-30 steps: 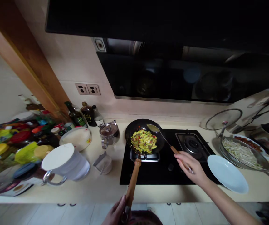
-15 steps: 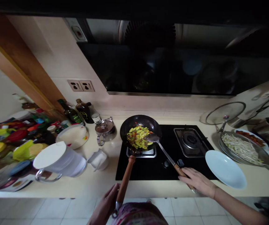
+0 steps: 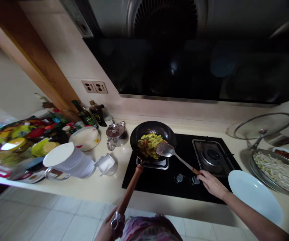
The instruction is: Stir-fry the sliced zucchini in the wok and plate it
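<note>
A black wok [image 3: 168,132] sits on the left burner of the cooktop, holding sliced yellow-green vegetables [image 3: 150,142] with small red pieces. Its long wooden handle [image 3: 131,187] slopes toward me. My left hand [image 3: 111,226] is closed around the end of that handle, beside the metal hanging loop; some fingers are hidden. A metal spatula [image 3: 183,162] with a wooden grip is in my right hand [image 3: 213,184], fingers wrapped round the grip. The spatula's blade is over the right side of the food, close to the wok's near-right rim.
Right of the cooktop [image 3: 154,185] stand a pale oval plate [image 3: 255,197], bean sprouts [image 3: 277,170] and a glass lid [image 3: 262,127]. On the left are a white pitcher [image 3: 69,160], a small container of white powder [image 3: 106,165], a lidded glass pot [image 3: 116,134] and bottles [image 3: 84,113]. The range hood [image 3: 184,73] hangs above.
The view has shifted, showing more of the hood fan. The spatula blade has moved slightly toward the wok's right rim, and my right hand now covers the grip's end. Left hand stays at the handle.
</note>
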{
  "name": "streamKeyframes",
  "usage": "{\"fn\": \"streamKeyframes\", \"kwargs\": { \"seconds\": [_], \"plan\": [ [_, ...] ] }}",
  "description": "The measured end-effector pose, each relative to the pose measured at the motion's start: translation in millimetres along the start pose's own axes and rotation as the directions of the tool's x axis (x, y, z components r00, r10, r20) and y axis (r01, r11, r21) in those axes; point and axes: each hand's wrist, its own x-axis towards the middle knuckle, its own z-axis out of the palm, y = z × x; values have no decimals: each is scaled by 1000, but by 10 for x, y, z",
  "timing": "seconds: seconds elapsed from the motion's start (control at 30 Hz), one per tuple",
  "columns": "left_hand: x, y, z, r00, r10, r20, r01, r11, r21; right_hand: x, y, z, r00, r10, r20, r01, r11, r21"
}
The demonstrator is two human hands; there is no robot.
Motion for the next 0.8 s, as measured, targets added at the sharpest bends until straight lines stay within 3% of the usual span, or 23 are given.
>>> {"fn": "streamKeyframes", "kwargs": {
  "seconds": [0.1,0.27,0.33,0.43,0.5,0.57,0.63,0.7,0.77,0.8],
  "plan": [
    [32,-151,156,999,-47,-1,47,998,-53,-11,-37,121,997,41,-60,-39,999,32],
    [48,-127,456,997,37,65,-45,991,123,-82,-167,151,950,216,-227,-180,969,166],
    [94,-94,544,994,39,105,-60,976,208,-130,-286,136,892,331,-308,-257,932,255],
    [172,-63,636,986,33,163,-84,944,319,-205,-613,195,749,540,-384,-346,813,468],
    [194,-54,689,978,24,208,-106,913,393,-248,-941,325,663,654,-365,-354,703,617],
    [188,-54,748,969,15,247,-134,871,473,-281,-1329,512,633,720,-285,-355,597,720],
    [174,-63,810,953,9,303,-178,825,537,-298,-1716,705,676,723,-144,-382,511,770],
    [177,-85,870,927,17,374,-248,777,579,-302,-2026,850,773,634,-4,-384,474,792],
    [201,-116,918,900,43,434,-326,728,603,-308,-2210,918,842,527,117,-393,450,802],
    [216,-131,934,889,61,454,-362,703,613,-320,-2257,924,853,496,161,-405,435,804]
  ]
}}
